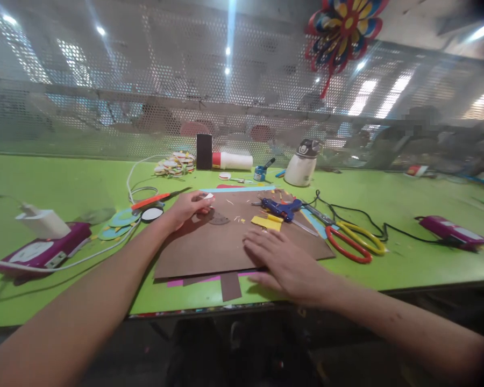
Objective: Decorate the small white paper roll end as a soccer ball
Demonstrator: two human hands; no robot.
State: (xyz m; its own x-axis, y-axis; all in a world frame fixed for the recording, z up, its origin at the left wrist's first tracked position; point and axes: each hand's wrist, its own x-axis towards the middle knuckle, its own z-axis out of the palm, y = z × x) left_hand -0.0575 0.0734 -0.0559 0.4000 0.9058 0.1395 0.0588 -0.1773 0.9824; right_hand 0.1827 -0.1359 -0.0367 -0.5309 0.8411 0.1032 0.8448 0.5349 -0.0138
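Note:
My left hand [190, 207] is closed at the far left corner of a brown paper sheet [226, 244], pinching a small white piece [208, 196]. A dark brown cut-out [218, 217] lies just right of it. My right hand [284, 263] lies flat with fingers stretched out on the near right part of the sheet. A blue glue gun [282, 207] and a yellow paper scrap [266, 222] rest on the sheet beyond my right hand.
Red and yellow scissors [353, 241] lie right of the sheet on the green table [64, 177]. A purple device [44, 248] with a white charger sits left, another [452, 230] right. Paper discs [123, 219], a white bottle [302, 164], a glue tube [232, 160] and a mesh screen stand behind.

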